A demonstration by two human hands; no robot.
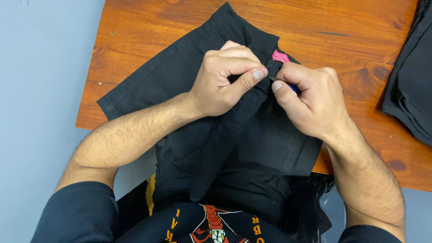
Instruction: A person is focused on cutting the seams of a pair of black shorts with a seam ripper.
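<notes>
A black pair of trousers (180, 76) lies on the wooden table (342, 31), its lower part hanging off the front edge toward my lap. A small pink label (281, 56) is sewn at the waistband. My left hand (225, 81) pinches a fold of the black fabric just left of the label, fingers closed on it. My right hand (310, 101) holds a small blue-handled tool (288, 85) with a thin metal tip, which points at the fabric between my two thumbs.
A second pile of dark fabric (411, 76) lies at the table's right edge. The table's left and front edges border a pale blue floor (40, 90). My dark printed shirt (216, 225) shows at the bottom.
</notes>
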